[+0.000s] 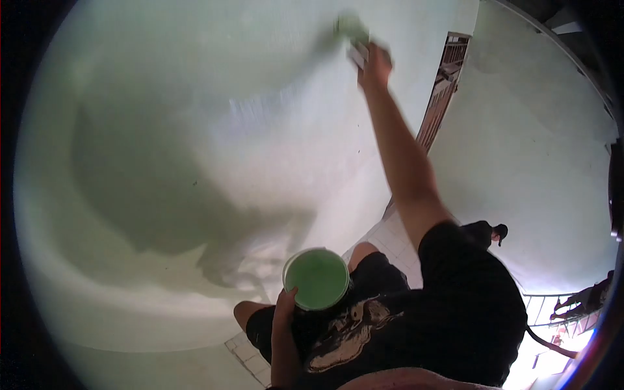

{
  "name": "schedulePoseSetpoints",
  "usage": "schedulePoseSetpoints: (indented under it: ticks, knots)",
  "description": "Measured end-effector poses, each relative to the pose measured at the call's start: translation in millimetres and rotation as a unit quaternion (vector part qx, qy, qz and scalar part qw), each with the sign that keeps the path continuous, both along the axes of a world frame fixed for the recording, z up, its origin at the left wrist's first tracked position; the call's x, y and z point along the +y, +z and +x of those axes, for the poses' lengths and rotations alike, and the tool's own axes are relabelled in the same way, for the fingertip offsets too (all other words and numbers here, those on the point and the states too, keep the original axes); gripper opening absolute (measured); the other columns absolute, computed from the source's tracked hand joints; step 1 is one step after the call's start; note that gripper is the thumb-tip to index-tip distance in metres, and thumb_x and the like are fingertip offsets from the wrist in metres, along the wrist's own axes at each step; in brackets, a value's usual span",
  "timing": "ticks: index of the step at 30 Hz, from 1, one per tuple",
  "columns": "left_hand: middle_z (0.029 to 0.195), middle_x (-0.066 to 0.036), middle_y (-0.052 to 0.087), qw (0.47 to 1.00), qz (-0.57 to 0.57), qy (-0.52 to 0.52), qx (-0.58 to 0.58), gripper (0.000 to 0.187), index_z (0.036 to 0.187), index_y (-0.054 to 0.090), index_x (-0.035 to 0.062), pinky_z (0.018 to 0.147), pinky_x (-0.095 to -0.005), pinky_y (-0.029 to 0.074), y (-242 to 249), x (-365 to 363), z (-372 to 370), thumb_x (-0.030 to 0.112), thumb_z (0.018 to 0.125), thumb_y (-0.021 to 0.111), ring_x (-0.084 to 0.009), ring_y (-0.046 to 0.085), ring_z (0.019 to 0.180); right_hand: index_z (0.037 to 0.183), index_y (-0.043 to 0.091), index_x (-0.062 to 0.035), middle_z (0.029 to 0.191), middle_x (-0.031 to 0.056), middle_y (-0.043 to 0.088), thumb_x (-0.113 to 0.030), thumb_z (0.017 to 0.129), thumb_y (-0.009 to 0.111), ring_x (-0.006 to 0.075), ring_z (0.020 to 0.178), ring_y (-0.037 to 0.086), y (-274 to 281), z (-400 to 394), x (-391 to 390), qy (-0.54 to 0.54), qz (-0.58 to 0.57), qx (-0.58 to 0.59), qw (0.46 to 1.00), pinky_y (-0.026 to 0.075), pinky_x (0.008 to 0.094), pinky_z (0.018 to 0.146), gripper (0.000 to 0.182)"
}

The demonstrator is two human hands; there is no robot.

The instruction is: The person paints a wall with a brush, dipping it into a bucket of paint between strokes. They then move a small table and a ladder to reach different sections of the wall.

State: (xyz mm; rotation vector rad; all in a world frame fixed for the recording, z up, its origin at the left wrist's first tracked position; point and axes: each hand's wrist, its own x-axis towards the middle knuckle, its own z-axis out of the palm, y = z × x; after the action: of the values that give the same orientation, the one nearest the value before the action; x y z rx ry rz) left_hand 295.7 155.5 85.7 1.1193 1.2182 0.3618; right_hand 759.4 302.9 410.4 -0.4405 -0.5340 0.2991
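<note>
My right hand (377, 67) is raised at full reach, fingers wrapped round the handle of a paintbrush (353, 31). The brush head is blurred by motion and lies at or very near the pale green wall (273, 149); contact is hard to tell. Low in front of my body, my left hand (286, 305) grips the near-left rim of a round bucket (315, 249), thumb over the edge. Green paint (318, 279) shows inside it. A whitish, streaky patch (257, 110) marks the wall below and left of the brush.
A brown slatted door or shutter (442, 94) stands right of the painted wall, near the corner with another pale wall (533, 143). Another person in a dark cap (499, 234) is behind my shoulder. A railing (539, 309) and bright opening lie lower right. Tiles (393, 237) cover the floor.
</note>
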Motion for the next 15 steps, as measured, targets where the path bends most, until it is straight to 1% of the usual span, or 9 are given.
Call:
schedulePoseSetpoints:
  ticks: [3, 4, 5, 6, 9, 11, 12, 14, 15]
  knots:
    - [0.09, -0.012, 0.059, 0.998, -0.049, 0.006, -0.034, 0.037, 0.115, 0.047, -0.0003, 0.045, -0.031, 0.047, 1.2, -3.2, 0.1, 0.023, 0.087, 0.048, -0.0192, 0.059, 0.065, 0.1, 0.054, -0.0054, 0.098, 0.0093, 0.057, -0.023, 0.085, 0.058, 0.0199, 0.088, 0.059, -186.4, 9.5, -1.0, -0.114, -0.194, -0.043, 0.973, 0.051, 0.0338, 0.069, 0.024]
    - [0.09, -0.014, 0.06, 0.998, -0.06, -0.012, -0.027, 0.038, 0.116, 0.046, -0.002, 0.044, -0.0316, 0.049, -7.2, 0.0, -4.4, 0.023, 0.087, 0.048, -0.0212, 0.061, 0.066, 0.097, 0.054, -0.0045, 0.094, 0.0092, 0.059, -0.022, 0.084, 0.057, 0.0198, 0.084, 0.06, -233.4, 3.3, -14.1, -0.166, -0.353, -0.088, 0.917, 0.053, 0.0342, 0.069, 0.022]
    - [0.091, -0.016, 0.06, 0.997, -0.071, -0.03, -0.019, 0.04, 0.116, 0.046, -0.0036, 0.043, -0.0322, 0.052, -13.8, 3.5, -3.8, 0.024, 0.086, 0.049, -0.0232, 0.063, 0.067, 0.095, 0.055, -0.0047, 0.089, 0.0088, 0.06, -0.019, 0.083, 0.058, 0.0206, 0.08, 0.061, -241.2, -21.3, -35.8, -0.04, -0.351, 0.045, 0.934, 0.055, 0.035, 0.064, 0.019]
    - [0.091, -0.016, 0.06, 0.997, -0.061, -0.035, -0.027, 0.04, 0.116, 0.046, -0.0036, 0.043, -0.0322, 0.052, -19.9, 7.7, -9.1, 0.024, 0.086, 0.049, -0.0232, 0.063, 0.067, 0.092, 0.055, -0.0048, 0.088, 0.0093, 0.06, -0.018, 0.082, 0.058, 0.0211, 0.077, 0.061, -255.9, -38.3, -41.6, -0.03, -0.393, 0.098, 0.914, 0.056, 0.0349, 0.06, 0.017]
    - [0.092, -0.016, 0.06, 0.997, -0.074, 0.005, -0.027, 0.04, 0.115, 0.046, -0.0045, 0.044, -0.0328, 0.052, -23.0, 5.3, -6.8, 0.023, 0.086, 0.05, -0.0236, 0.063, 0.068, 0.092, 0.056, -0.0054, 0.086, 0.0096, 0.06, -0.017, 0.082, 0.058, 0.0214, 0.074, 0.062, -234.1, -20.3, -23.5, -0.058, -0.348, 0.101, 0.93, 0.056, 0.0353, 0.059, 0.015]
    - [0.092, -0.016, 0.06, 0.994, -0.092, 0.002, -0.055, 0.04, 0.116, 0.045, -0.0047, 0.045, -0.0337, 0.053, -42.0, 9.9, -9.5, 0.022, 0.086, 0.05, -0.0243, 0.064, 0.07, 0.08, 0.059, -0.0047, 0.082, 0.0092, 0.062, -0.012, 0.078, 0.056, 0.0191, 0.069, 0.062, -164.4, 19.5, 10.9, -0.104, -0.325, -0.011, 0.94, 0.054, 0.033, 0.058, 0.008]
    - [0.092, -0.016, 0.06, 0.995, -0.087, 0.004, -0.055, 0.04, 0.116, 0.045, -0.0047, 0.045, -0.0337, 0.053, -39.2, 8.7, -7.9, 0.022, 0.086, 0.05, -0.0243, 0.064, 0.07, 0.074, 0.059, -0.0033, 0.077, 0.0098, 0.062, -0.009, 0.077, 0.054, 0.0183, 0.063, 0.061, -99.5, 25.3, 11.7, -0.286, -0.481, -0.25, 0.79, 0.053, 0.0322, 0.057, 0.008]
    - [0.092, -0.017, 0.06, 0.995, -0.075, 0.002, -0.062, 0.04, 0.115, 0.046, -0.0049, 0.048, -0.034, 0.054, -28.1, 6.1, -2.6, 0.022, 0.086, 0.051, -0.0244, 0.064, 0.071, 0.071, 0.054, 0.0019, 0.069, 0.0112, 0.059, -0.005, 0.075, 0.053, 0.0217, 0.06, 0.062, 14.9, 45.4, 30.9, -0.244, -0.267, -0.069, 0.93, 0.055, 0.0319, 0.054, 0.008]
    - [0.091, -0.017, 0.06, 0.996, -0.079, 0.002, -0.027, 0.041, 0.115, 0.046, -0.0047, 0.05, -0.0348, 0.054, -22.1, 7.6, 1.7, 0.022, 0.085, 0.052, -0.0247, 0.063, 0.071, 0.073, 0.051, 0.004, 0.073, 0.0118, 0.058, -0.002, 0.075, 0.052, 0.0242, 0.064, 0.063, 77.9, 34.2, 14.7, -0.178, -0.208, -0.057, 0.96, 0.058, 0.0334, 0.058, 0.006]
